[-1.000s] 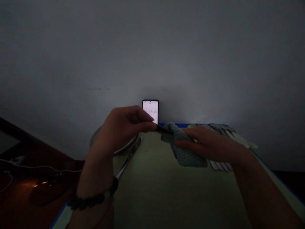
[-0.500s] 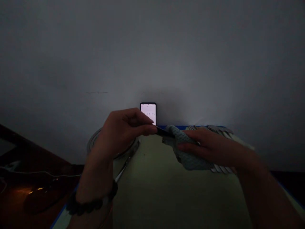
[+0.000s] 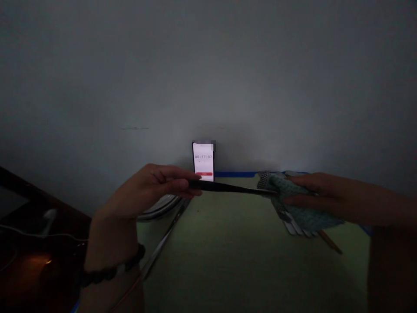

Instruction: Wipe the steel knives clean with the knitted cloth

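Note:
My left hand (image 3: pixel 159 182) pinches the end of a long utensil's black handle (image 3: pixel 224 187), held roughly level above the table. My right hand (image 3: pixel 319 193) is closed on a pale blue-green cloth (image 3: pixel 312 215). The cloth is folded around the utensil's other end, so its tip is hidden and I cannot tell its kind. Beneath the cloth, several metal utensils (image 3: pixel 293 228) lie on the table. Partly behind my left hand sits a round metal-rimmed dish or stack of dishes (image 3: pixel 161 208).
A lit phone (image 3: pixel 203 161) showing a timer leans upright against the grey wall (image 3: pixel 208 78). A long metal utensil (image 3: pixel 164 241) lies slanted on the pale table (image 3: pixel 228 261). Thin brown sticks (image 3: pixel 330 242) lie at right. Blue tape (image 3: pixel 234 174) lines the table's back edge.
My right hand and the cloth have slid right along the utensil, baring more of its black handle. My left hand has shifted left and slightly lower. More of the phone shows.

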Demonstrator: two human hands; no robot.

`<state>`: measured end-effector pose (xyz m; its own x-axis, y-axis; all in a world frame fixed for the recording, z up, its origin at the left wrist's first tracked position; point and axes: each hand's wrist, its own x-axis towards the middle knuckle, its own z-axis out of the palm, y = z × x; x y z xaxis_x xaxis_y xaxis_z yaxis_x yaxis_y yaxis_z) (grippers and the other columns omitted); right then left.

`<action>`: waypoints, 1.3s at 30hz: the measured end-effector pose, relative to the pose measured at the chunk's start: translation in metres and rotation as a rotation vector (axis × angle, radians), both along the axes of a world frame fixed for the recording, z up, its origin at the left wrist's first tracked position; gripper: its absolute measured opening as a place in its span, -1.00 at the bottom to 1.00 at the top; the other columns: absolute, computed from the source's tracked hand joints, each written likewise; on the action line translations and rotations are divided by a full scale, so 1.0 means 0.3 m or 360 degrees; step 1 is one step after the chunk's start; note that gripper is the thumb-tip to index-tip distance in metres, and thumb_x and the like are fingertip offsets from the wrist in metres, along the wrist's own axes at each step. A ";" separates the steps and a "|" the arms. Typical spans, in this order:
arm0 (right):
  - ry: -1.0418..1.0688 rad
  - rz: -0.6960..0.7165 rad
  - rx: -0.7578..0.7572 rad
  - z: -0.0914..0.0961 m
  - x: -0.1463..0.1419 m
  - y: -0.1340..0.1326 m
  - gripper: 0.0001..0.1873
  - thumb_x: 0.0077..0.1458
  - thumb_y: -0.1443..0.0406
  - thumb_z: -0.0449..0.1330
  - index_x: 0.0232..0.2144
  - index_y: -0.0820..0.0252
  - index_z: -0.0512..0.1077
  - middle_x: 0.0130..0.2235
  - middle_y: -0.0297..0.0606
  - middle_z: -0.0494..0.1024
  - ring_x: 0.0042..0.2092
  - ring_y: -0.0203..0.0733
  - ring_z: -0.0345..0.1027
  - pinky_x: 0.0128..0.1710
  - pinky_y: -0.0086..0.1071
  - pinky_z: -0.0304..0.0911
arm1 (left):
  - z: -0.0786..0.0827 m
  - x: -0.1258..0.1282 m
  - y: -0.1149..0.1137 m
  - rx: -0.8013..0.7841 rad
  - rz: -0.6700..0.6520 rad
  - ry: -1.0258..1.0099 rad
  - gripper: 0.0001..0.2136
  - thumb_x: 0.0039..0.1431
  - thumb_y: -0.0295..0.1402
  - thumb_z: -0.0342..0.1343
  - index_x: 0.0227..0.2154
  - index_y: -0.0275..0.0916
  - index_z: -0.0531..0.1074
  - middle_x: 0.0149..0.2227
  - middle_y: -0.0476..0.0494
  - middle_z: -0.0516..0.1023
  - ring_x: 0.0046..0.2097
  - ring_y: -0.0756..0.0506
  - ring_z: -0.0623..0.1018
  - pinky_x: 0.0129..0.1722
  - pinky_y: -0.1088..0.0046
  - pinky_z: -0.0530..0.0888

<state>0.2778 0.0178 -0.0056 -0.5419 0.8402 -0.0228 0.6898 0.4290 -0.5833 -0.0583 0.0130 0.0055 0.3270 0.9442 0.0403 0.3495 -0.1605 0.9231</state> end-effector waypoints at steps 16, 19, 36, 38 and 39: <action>-0.0299 0.0242 0.0115 0.002 -0.146 0.007 -0.66 0.17 0.07 -0.01 -0.37 0.16 0.43 -0.46 -0.30 0.49 -0.47 -0.26 0.33 -0.49 -0.41 0.13 | 0.016 0.125 0.002 0.0321 -0.0059 0.0688 -0.89 0.03 -0.30 0.17 -0.49 -0.22 0.53 -0.58 0.08 0.51 -0.57 0.08 0.44 -0.58 0.64 0.31; -0.0337 0.0261 0.0175 -0.001 -0.178 0.007 -0.68 0.18 0.11 -0.01 -0.39 0.18 0.41 -0.49 -0.32 0.46 -0.49 -0.29 0.29 -0.51 -0.43 0.07 | 0.010 0.161 0.004 0.0361 -0.0135 0.0735 -0.90 0.03 -0.34 0.18 -0.51 -0.22 0.52 -0.61 0.09 0.49 -0.57 0.09 0.43 -0.59 0.64 0.28; 0.0167 0.0293 0.0371 -0.058 -0.304 0.024 -0.75 0.17 0.14 0.03 -0.30 0.18 0.39 -0.46 -0.37 0.46 -0.48 -0.35 0.24 -0.44 -0.45 0.04 | 0.008 0.163 0.011 0.0641 -0.0102 0.0690 -0.89 0.08 -0.33 0.13 -0.49 -0.25 0.45 -0.50 0.03 0.52 -0.46 0.03 0.46 -0.46 0.56 0.32; 0.0162 0.0303 0.0306 -0.057 -0.295 0.030 -0.74 0.17 0.13 0.03 -0.28 0.17 0.39 -0.43 -0.37 0.47 -0.46 -0.34 0.26 -0.43 -0.45 0.07 | 0.009 0.159 0.013 0.0645 -0.0099 0.0670 -0.87 0.07 -0.32 0.13 -0.49 -0.25 0.44 -0.50 0.03 0.51 -0.46 0.02 0.45 -0.47 0.56 0.31; 0.0143 0.0301 0.0268 -0.055 -0.287 0.034 -0.74 0.17 0.12 0.03 -0.26 0.16 0.39 -0.42 -0.37 0.48 -0.45 -0.33 0.28 -0.42 -0.44 0.08 | 0.009 0.155 0.013 0.0655 -0.0083 0.0674 -0.86 0.07 -0.30 0.13 -0.50 -0.25 0.44 -0.50 0.03 0.51 -0.47 0.03 0.44 -0.49 0.56 0.31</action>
<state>0.1918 0.0279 -0.0222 -0.6832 0.7115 0.1643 0.5365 0.6418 -0.5481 -0.0117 0.0168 0.0082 0.4398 0.8610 0.2556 0.6559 -0.5023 0.5634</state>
